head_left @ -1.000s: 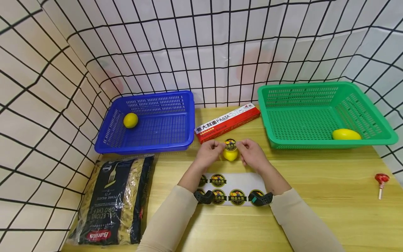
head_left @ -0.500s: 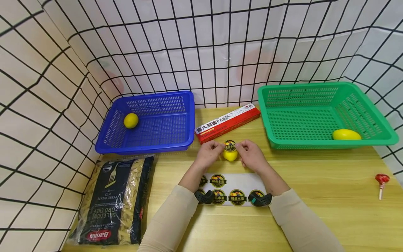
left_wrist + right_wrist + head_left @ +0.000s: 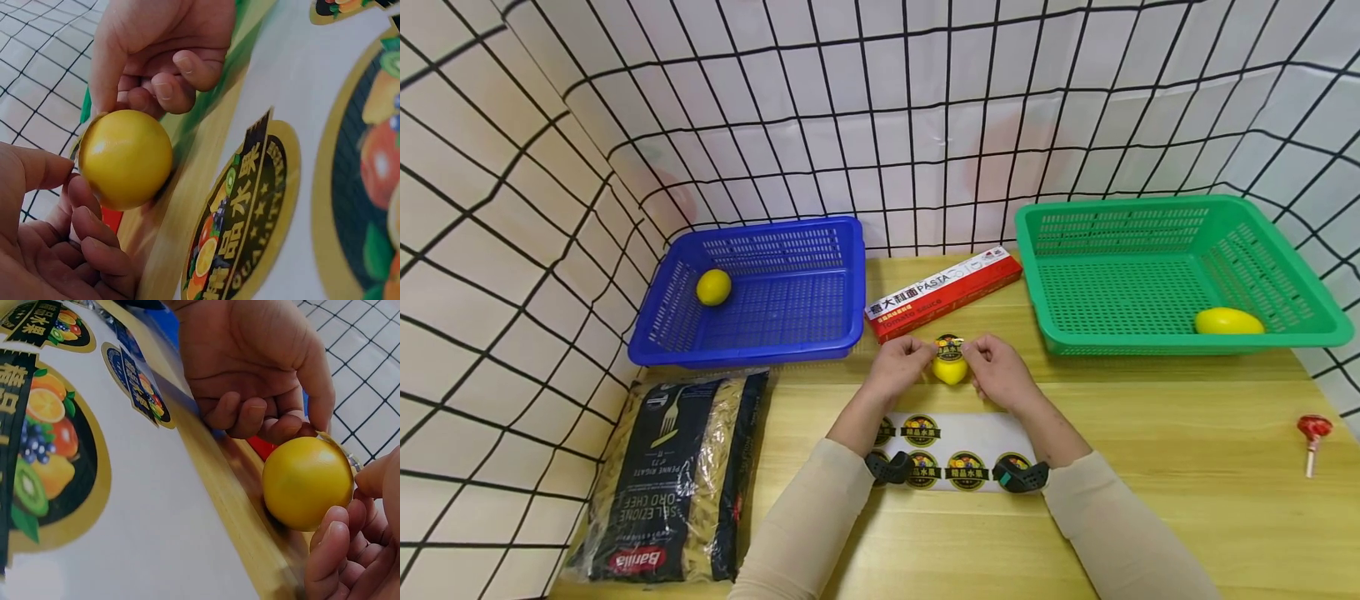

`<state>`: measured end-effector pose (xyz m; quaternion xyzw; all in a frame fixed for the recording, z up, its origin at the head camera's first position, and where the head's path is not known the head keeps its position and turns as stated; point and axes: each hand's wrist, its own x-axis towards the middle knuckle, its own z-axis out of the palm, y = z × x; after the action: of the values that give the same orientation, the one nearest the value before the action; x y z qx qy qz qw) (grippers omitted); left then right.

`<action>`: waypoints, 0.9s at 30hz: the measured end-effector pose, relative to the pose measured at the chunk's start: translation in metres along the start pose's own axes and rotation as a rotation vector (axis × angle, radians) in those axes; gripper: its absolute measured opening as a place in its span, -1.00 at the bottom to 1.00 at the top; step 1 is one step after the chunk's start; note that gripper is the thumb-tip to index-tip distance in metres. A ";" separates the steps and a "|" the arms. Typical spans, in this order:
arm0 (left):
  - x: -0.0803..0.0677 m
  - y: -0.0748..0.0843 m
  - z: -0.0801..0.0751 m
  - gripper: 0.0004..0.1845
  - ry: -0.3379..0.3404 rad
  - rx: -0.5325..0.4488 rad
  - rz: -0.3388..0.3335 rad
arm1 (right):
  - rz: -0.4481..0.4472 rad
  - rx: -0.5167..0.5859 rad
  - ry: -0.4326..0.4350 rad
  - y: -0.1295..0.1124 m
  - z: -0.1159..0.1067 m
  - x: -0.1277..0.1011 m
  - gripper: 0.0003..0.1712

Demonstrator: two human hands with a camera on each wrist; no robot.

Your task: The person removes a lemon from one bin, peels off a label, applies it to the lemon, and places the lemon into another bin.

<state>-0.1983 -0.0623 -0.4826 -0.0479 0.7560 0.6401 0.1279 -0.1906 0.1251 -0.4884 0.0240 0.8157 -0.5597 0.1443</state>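
Blue basket [image 3: 752, 287] with a lemon [image 3: 712, 286] far left of the hands, green basket [image 3: 1172, 271] with another lemon [image 3: 1228, 321] far right. Red pasta box [image 3: 943, 290] just beyond them. Penne bag [image 3: 673, 475] near-left, lollipop [image 3: 1312, 433] far right.

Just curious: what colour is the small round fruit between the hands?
Yellow fruit; left wrist view shows it best.

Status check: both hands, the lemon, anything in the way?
Left hand and right hand pinch a round sticker onto the lemon. Lemon just above the sticker sheet. Nothing blocking.
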 end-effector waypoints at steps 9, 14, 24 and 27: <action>0.002 0.005 0.000 -0.75 -0.003 0.001 -0.108 | 0.044 0.067 0.001 -0.003 0.000 0.002 -0.64; 0.002 0.007 0.000 -0.75 -0.011 0.026 -0.134 | 0.070 0.105 -0.005 -0.006 0.000 0.003 -0.63; 0.000 0.003 0.002 -0.80 0.032 0.013 -0.054 | 0.072 0.138 0.006 -0.001 0.002 0.004 -0.65; -0.001 0.002 0.003 -0.80 0.051 -0.013 -0.047 | 0.073 0.155 0.008 0.000 0.003 0.003 -0.62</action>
<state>-0.1978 -0.0596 -0.4814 -0.0827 0.7535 0.6404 0.1232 -0.1933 0.1221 -0.4901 0.0668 0.7691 -0.6154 0.1591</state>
